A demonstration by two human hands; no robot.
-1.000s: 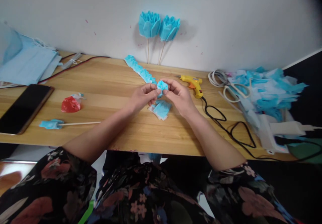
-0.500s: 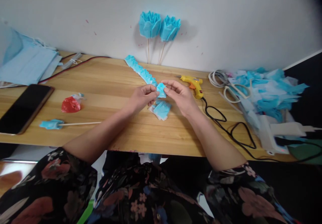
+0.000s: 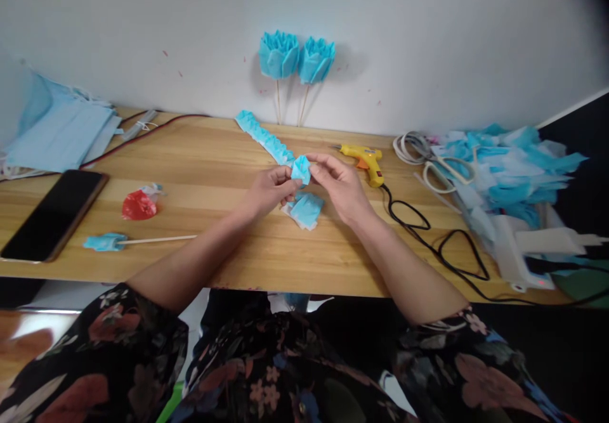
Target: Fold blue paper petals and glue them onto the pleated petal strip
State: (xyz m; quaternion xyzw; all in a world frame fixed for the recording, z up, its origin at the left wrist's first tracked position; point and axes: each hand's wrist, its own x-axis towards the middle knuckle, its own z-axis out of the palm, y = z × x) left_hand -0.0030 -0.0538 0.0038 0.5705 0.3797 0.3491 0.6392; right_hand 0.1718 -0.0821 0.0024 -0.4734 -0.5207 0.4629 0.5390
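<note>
**Folded blue piece (image 3: 301, 169) held above the table (image 3: 214, 156)**

The person's left hand (image 3: 272, 191) pinches the folded blue piece by its left side, over the middle of the table. The right hand (image 3: 339, 185) has its fingertips at the piece's right edge; whether they grip it cannot be told. Just below lie loose blue sheets (image 3: 307, 210). A pleated blue strip (image 3: 264, 136) slants from near the hands toward the wall (image 3: 190, 30), where two blue flowers (image 3: 279, 58) stand on thin sticks. A yellow glue gun (image 3: 362, 155) lies right of the hands.
</note>
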